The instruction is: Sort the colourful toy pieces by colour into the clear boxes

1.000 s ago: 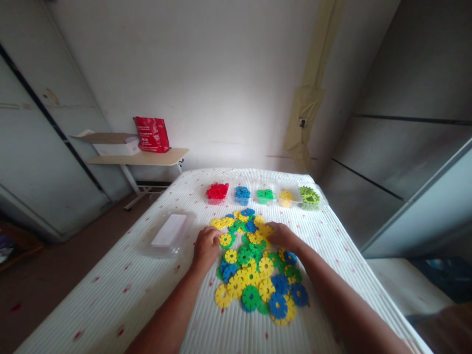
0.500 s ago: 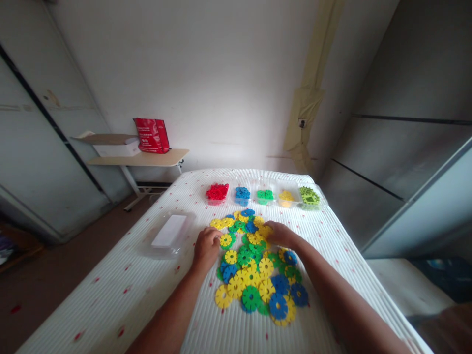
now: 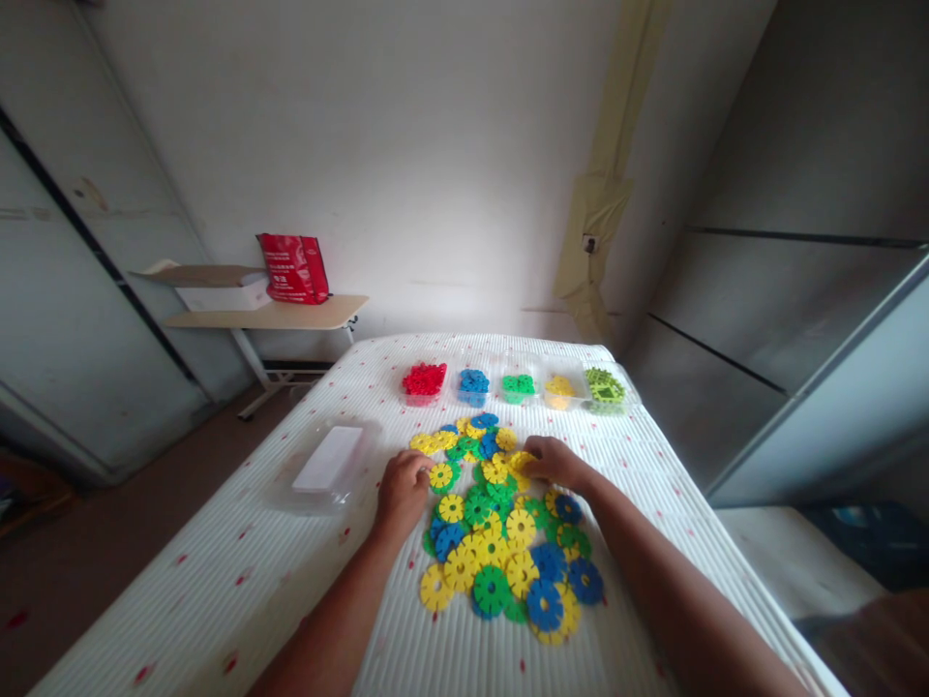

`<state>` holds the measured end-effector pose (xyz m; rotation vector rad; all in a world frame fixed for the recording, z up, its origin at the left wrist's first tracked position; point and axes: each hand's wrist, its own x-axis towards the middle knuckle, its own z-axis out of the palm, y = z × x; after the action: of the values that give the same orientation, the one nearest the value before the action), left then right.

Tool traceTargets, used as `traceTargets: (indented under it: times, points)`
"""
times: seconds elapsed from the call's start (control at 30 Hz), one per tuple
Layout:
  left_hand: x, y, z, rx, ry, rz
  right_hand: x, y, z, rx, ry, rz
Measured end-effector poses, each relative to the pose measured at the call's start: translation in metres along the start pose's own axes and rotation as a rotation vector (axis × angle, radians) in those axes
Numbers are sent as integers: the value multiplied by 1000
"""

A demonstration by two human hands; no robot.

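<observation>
A heap of flat gear-shaped plastic discs (image 3: 500, 528) in yellow, green and blue lies on the white bed (image 3: 218, 600). My left hand (image 3: 402, 489) rests at the heap's left edge, fingers curled beside a yellow disc (image 3: 440, 475). My right hand (image 3: 552, 460) lies on the heap's upper right, fingers bent over yellow pieces; what they grip, if anything, is hidden. Behind the heap stands a row of small clear tubs: red pieces (image 3: 425, 380), blue pieces (image 3: 473, 382), green pieces (image 3: 518, 385), yellow pieces (image 3: 559, 388) and lime pieces (image 3: 605, 387).
A clear lidded box (image 3: 326, 463) lies on the bed to the left of the heap. A small side table (image 3: 276, 315) with a red bag (image 3: 294, 268) and a cardboard box stands by the wall. Grey cabinet panels line the right side.
My right hand has slid slightly left over the heap's top. My left hand has hardly moved. The camera shifted a little.
</observation>
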<state>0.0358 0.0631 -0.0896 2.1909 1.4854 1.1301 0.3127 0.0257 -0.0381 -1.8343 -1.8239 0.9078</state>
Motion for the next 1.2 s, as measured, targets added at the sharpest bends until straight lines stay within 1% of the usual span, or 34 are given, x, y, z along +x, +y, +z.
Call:
traceTargets:
  times: [0.07, 0.13, 0.2, 0.3, 0.37, 0.43, 0.5, 0.53, 0.6, 0.73, 0.8, 0.87, 0.93, 1.0, 1.07, 1.13, 1.2]
  points:
    - [0, 1, -1, 3, -5, -7, -1, 0, -5, 104, -51, 26]
    - [0, 3, -2, 3, -7, -11, -2, 0, -17, 145, -36, 42]
    - [0, 3, -3, 2, -7, -15, 0, 0, -34, 123, 83, 56]
    - [0, 4, -3, 1, -7, -19, 11, -1, -67, 28, 343, 94]
    - [1, 3, -3, -2, -3, -17, 21, -3, -85, -25, 494, 116]
    - [0, 2, -2, -4, -3, -17, 29, -3, -97, -84, 599, 138]
    - [0, 1, -2, -7, -3, -17, 32, -2, -101, -170, 643, 139]
    - [0, 1, -2, -8, -1, -15, 31, -1, -100, -211, 637, 129]
    - [0, 0, -1, -11, 2, -5, 21, 3, -93, -237, 562, 87]
    - [0, -2, 0, -10, 11, 14, -13, 23, -69, -141, 279, -10]
    - [-1, -2, 1, -9, 19, 15, -30, 37, -58, -135, 208, -40]
    - [-1, -1, 1, -11, 25, 15, -41, 52, -47, -159, 253, -82]
    - [0, 1, 0, -26, 27, 4, -46, 63, -38, -178, 357, -104]
    - [0, 5, -3, -62, 27, -23, -46, 69, -31, -205, 440, -99]
    - [0, 8, -9, -120, 13, -62, -44, 70, -25, -266, 482, -100]
    - [-1, 13, -16, -191, -44, -116, -41, 70, -22, -333, 502, -115]
    - [-5, 17, -24, -261, -164, -160, -40, 69, -21, -370, 504, -121]
